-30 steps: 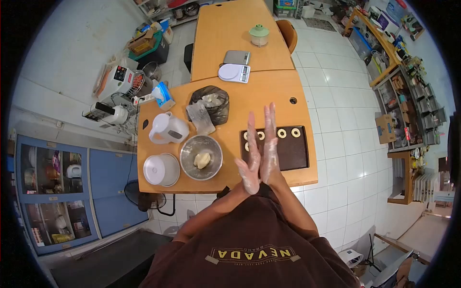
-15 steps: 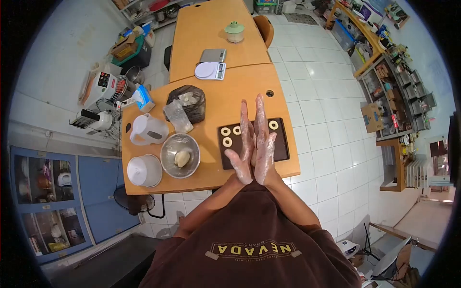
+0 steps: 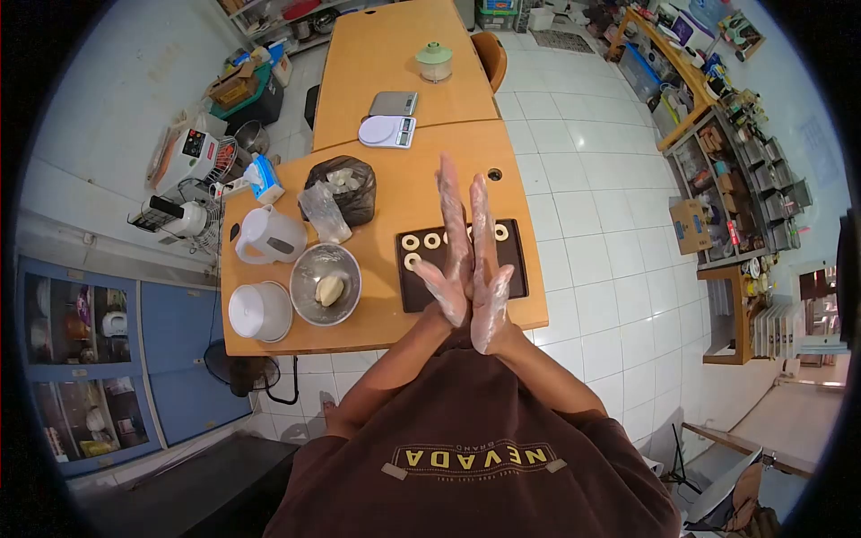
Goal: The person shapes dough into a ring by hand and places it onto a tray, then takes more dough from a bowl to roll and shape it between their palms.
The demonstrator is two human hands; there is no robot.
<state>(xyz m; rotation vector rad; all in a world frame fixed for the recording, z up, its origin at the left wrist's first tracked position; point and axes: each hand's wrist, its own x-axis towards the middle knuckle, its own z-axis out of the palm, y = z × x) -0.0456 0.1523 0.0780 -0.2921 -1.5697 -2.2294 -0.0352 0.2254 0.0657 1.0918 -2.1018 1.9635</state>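
At the left of the frame a white lidded container point(image 3: 260, 311) sits on the orange table point(image 3: 377, 332), with a white jug point(image 3: 266, 236) above it. Just right of the container stands a metal bowl point(image 3: 326, 283) holding a pale lump of dough point(image 3: 330, 290). The dough looks soft, light and a little sticky, so it probably wants gentle pressure from flat palms rather than pinching fingertips. Above the bowl lie a clear plastic bag point(image 3: 324, 214) and a black bag point(image 3: 342, 189); higher still are two kitchen scales point(image 3: 387, 131).

At centre, the left hand point(image 3: 451, 260) and the right hand point(image 3: 487, 269) are pressed palm to palm, fingers straight and pointing toward the top of the frame, both dusted white. Whether a piece of dough lies between the palms cannot be told; nothing shows between them. The hands hover over a dark baking tray point(image 3: 421, 291) on which small dough rings point(image 3: 411, 242) lie in a row near its upper edge. The rings look fragile and easily squashed, best lifted from beneath.

Compared with half a second ago, the left hand has slid forward and the right hand back, so the fingertips no longer line up. The view has shifted slightly, and the tray and bowl appear a little further left in the frame.
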